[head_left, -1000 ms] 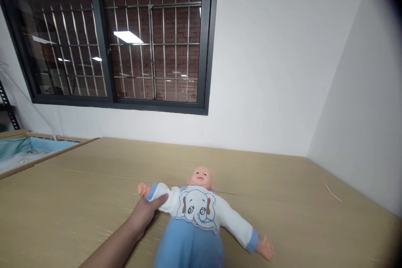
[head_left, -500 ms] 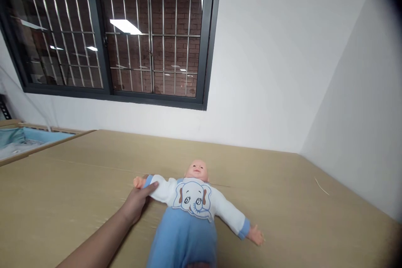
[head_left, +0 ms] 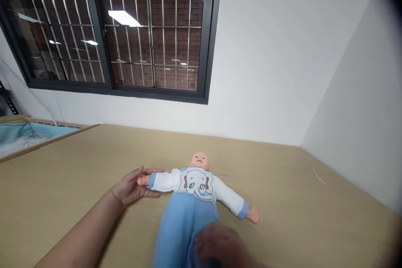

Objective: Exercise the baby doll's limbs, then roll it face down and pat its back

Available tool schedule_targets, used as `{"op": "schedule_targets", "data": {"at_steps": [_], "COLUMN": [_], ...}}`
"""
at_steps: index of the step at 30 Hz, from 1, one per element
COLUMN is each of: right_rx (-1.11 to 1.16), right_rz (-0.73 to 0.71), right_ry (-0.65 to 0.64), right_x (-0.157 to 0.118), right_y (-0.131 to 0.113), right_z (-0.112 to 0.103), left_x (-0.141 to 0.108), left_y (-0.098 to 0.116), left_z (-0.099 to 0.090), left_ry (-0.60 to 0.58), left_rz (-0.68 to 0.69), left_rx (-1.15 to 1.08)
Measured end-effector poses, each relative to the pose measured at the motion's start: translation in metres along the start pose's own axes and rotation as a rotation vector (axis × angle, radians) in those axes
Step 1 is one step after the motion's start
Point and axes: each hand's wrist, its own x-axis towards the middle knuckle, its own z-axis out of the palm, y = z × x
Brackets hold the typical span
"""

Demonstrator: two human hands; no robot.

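A baby doll (head_left: 197, 184) lies on its back on the tan tabletop (head_left: 282, 184), arms spread, in a white top with an elephant face and blue trousers. My left hand (head_left: 133, 186) is at the doll's arm on the left, palm up, fingers apart around the cuff and small hand. Over the trousers, at the bottom centre, is my right hand (head_left: 216, 240), smeared by motion, so its fingers cannot be made out clearly.
Behind the tabletop stands a white wall (head_left: 257, 71) with a dark-framed, barred window (head_left: 150, 92). A light blue lined bin (head_left: 53, 129) is at the far left. A thin pale strand (head_left: 318, 176) lies on the right.
My left hand has loosened from the doll's sleeve and turned palm up with its fingers spread. My right hand, barely visible before at the bottom edge, has risen over the trousers.
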Motion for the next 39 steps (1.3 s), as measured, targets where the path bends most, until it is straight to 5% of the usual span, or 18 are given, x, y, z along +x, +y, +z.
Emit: {"op": "schedule_targets", "data": {"at_steps": [5,10,14,16,18,20,24,29,34,39], "right_rx": [-0.182,-0.123,-0.057,0.025,0.182,0.377,0.617,0.824,1.036,0.948], "right_rz": [0.449,0.773,0.864,0.880,0.894,0.919,0.931,0.875,0.823,0.823], "right_ry": [0.333,0.313,0.259,0.262,0.283,0.307,0.379,0.438,0.444,0.512], "right_x": [0.003,0.010,0.010,0.010,0.010,0.011,0.012,0.016,0.024,0.023], "right_y": [0.006,0.017,0.023,0.025,0.027,0.028,0.029,0.028,0.025,0.027], "right_z": [-0.019,-0.030,-0.030,-0.029,-0.028,-0.026,-0.019,-0.013,-0.013,-0.014], "left_x": [-0.002,0.001,0.007,0.011,0.016,0.019,0.019,0.021,0.029,0.032], "left_y": [0.003,0.005,0.007,0.006,0.003,-0.001,-0.011,-0.028,-0.042,-0.048], "left_z": [0.010,0.029,0.048,0.062,0.080,0.100,0.130,0.136,0.135,0.139], "left_ry": [-0.032,0.136,0.315,0.443,0.576,0.637,0.540,0.485,0.485,0.418], "left_rz": [-0.087,-0.112,-0.284,-0.208,0.007,0.046,-0.130,-0.225,-0.136,-0.008], "left_rx": [0.137,0.379,0.869,1.245,1.568,1.693,1.668,1.435,1.123,0.934]}}
